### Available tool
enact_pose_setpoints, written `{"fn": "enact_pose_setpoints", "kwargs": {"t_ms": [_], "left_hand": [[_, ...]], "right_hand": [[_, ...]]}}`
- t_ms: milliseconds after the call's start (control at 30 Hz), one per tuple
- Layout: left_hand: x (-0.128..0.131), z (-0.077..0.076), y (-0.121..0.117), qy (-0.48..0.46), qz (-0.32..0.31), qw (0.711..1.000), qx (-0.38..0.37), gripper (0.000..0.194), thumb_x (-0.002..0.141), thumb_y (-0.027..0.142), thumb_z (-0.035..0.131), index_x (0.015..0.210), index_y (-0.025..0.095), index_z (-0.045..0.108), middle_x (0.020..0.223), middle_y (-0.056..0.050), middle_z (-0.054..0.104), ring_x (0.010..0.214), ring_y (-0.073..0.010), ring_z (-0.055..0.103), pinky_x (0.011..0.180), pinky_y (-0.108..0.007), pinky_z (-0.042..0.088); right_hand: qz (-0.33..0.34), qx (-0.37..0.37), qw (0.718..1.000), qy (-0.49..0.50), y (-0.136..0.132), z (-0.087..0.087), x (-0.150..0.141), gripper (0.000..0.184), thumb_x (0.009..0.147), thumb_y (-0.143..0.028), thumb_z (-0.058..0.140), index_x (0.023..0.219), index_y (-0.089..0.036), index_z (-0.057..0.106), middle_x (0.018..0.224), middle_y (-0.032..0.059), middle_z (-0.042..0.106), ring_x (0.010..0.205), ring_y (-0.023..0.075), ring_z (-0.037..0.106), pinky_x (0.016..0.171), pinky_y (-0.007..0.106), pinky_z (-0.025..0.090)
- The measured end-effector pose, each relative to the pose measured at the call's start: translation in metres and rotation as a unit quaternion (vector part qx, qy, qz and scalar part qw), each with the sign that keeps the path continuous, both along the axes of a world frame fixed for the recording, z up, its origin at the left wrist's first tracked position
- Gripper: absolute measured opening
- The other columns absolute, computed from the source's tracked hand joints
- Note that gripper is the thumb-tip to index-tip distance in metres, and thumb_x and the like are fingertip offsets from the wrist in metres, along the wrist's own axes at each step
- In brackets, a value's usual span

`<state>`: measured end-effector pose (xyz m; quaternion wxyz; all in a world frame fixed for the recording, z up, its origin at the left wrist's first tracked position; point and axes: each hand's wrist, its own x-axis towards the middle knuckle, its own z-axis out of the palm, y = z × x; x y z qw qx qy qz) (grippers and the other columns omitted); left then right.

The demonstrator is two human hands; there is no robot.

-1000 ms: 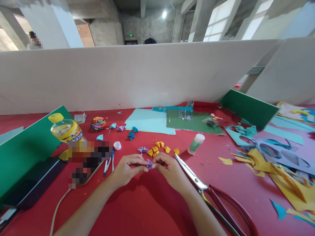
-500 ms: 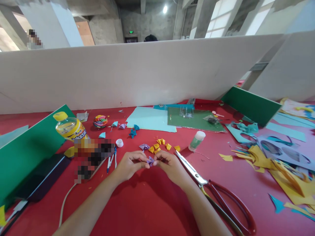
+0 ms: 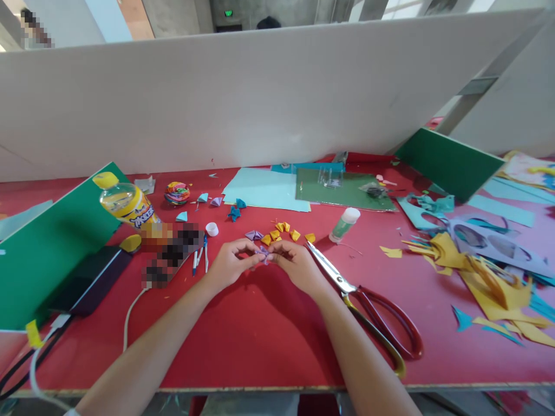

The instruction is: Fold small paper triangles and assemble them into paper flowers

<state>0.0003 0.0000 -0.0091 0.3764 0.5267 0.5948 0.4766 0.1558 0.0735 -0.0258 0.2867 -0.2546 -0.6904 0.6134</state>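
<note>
Pinching the purple paper piece [image 3: 262, 253] between them, left hand [image 3: 232, 261] and right hand [image 3: 295, 263] still sit near side of the yellow pieces [image 3: 276, 236] on the desk [image 3: 255, 341]; only the gaze has dipped, so shaping looks unfinished.

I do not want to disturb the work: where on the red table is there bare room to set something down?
Free patches: red tabletop between the forearms; also between the scissors and nearest teal scrap. Crowded: just beyond the fingers holding purple paper, where yellow folded papers lie, and the far right, under yellow scraps.
</note>
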Motion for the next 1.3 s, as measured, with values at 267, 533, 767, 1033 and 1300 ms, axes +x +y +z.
{"fn": "enact_pose_setpoints", "kwargs": {"t_ms": [267, 533, 767, 1033, 1300], "left_hand": [[-0.0016, -0.0009, -0.0001, -0.073, -0.026, 0.997, -0.006, 0.018, 0.07, 0.031, 0.064, 0.071, 0.013, 0.064, 0.068, -0.001, 0.055, 0.059, -0.0113, 0.055, 0.051, -0.023, 0.05], [-0.0026, -0.003, -0.0007, -0.069, -0.033, 0.997, -0.003, 0.023, 0.074, 0.03, 0.059, 0.089, 0.014, 0.064, 0.076, -0.004, 0.059, 0.063, -0.0117, 0.057, 0.051, -0.022, 0.053], [-0.0003, -0.0038, -0.0015, 0.007, 0.044, 0.998, 0.053, 0.02, 0.065, 0.031, 0.068, 0.076, 0.015, 0.062, 0.073, -0.003, 0.064, 0.062, -0.0122, 0.059, 0.05, -0.02, 0.051], [0.0018, -0.0063, -0.0009, -0.043, 0.064, 0.996, 0.053, 0.021, 0.06, 0.029, 0.072, 0.067, 0.014, 0.059, 0.062, -0.001, 0.064, 0.055, -0.0115, 0.059, 0.05, -0.021, 0.051], [-0.0001, -0.0024, -0.0002, -0.063, 0.084, 0.993, 0.055, 0.02, 0.063, 0.027, 0.07, 0.066, 0.013, 0.056, 0.058, 0.001, 0.062, 0.052, -0.0102, 0.058, 0.049, -0.02, 0.051]], "right_hand": [[-0.017, 0.0, 1.0, 0.0, 0.0011, -0.0004, 0.0017, 0.012, 0.076, -0.029, 0.056, 0.078, -0.017, 0.056, 0.071, -0.002, 0.058, 0.068, 0.0119, 0.052, 0.066, 0.025, 0.04], [-0.019, -0.018, 0.999, 0.023, 0.0023, 0.001, 0.0022, 0.01, 0.076, -0.027, 0.055, 0.077, -0.017, 0.055, 0.069, -0.0023, 0.056, 0.067, 0.0114, 0.051, 0.065, 0.024, 0.04], [-0.025, -0.003, 1.0, 0.008, 0.0013, 0.0021, 0.0024, 0.01, 0.076, -0.028, 0.055, 0.077, -0.018, 0.056, 0.068, -0.0025, 0.055, 0.065, 0.0116, 0.05, 0.064, 0.024, 0.039], [-0.011, -0.011, 1.0, 0.008, 0.001, -0.0005, 0.0021, 0.013, 0.076, -0.031, 0.058, 0.078, -0.018, 0.057, 0.071, -0.0015, 0.057, 0.068, 0.0129, 0.052, 0.067, 0.025, 0.04], [-0.026, -0.004, 1.0, -0.002, 0.0012, -0.001, 0.0012, 0.018, 0.074, -0.035, 0.059, 0.077, -0.018, 0.057, 0.075, 0.0006, 0.059, 0.07, 0.0144, 0.054, 0.068, 0.027, 0.041]]}}
